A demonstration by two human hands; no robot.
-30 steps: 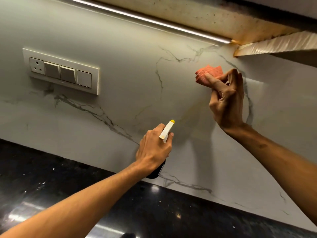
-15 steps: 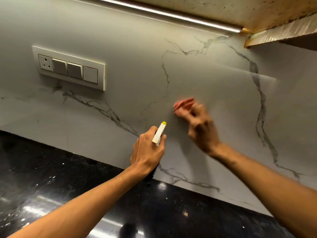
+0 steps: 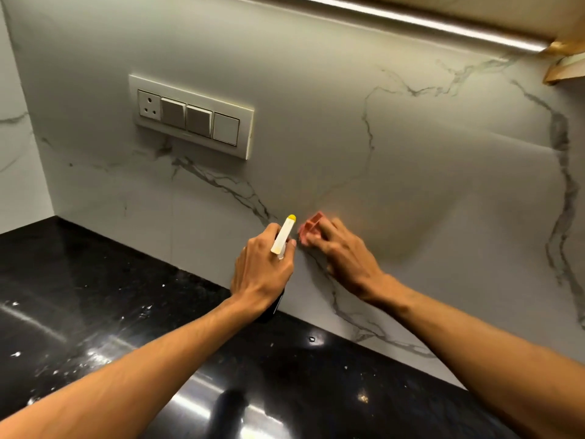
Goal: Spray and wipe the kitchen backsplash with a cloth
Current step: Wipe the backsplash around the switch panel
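- The left hand (image 3: 264,267) grips a spray bottle (image 3: 283,236), fingers curled round its neck and the back of the hand turned toward the camera.
- The bottle's white head rises out of the top of the fist, and its dark body shows just below the heel of the hand, above the black countertop (image 3: 95,296).
- The bottle's long axis runs from lower left to upper right, tilted a little off upright. The yellow nozzle tip is its highest point and aims up and toward the marble-patterned backsplash (image 3: 316,122), close to the surface.
- The right hand (image 3: 343,251) lies just beside the bottle head, to its right, palm against the backsplash.
- Its fingers look stretched out fairly flat and pressed on a pink cloth (image 3: 311,228). The hand is blurred, and the thumb cannot be made out.
- The cloth is folded small. Most of it is under the fingertips, with a ridged edge sticking out beyond them to the upper left, near the yellow tip.
- The cloth is low on the backsplash, a short way above the countertop edge and beside a grey vein.
- A switch plate (image 3: 191,117) with one socket sits on the backsplash up to the left, well apart from both hands.
- A light strip (image 3: 427,25) runs along the top of the wall.
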